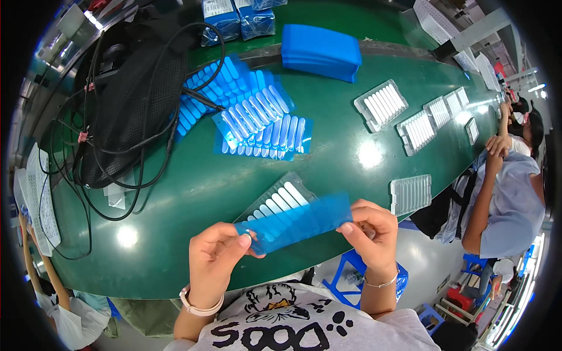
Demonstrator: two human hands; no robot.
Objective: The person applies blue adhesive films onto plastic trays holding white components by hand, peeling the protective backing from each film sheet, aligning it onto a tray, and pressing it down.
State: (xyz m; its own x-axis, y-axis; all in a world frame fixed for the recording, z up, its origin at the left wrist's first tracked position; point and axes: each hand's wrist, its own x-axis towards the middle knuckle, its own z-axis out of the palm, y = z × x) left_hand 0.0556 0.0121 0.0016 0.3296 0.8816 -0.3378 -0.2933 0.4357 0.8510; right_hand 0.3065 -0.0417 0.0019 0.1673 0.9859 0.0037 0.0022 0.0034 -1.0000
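- Blue film [301,221], held taut in front of a clear tray [276,189] of white strips [290,198].
- Grip: left hand [218,254] clamped on one end, right hand [376,237] on the other.
- Green worktop [175,240] beneath.
- Black lettering [261,339] across the pale shirt [374,334]; white labels [217,7] on wrapped blue boxes [223,28], print too small to read.

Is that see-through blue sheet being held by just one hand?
No, the left hand pinches one end of the blue film sheet and the right hand pinches the other.
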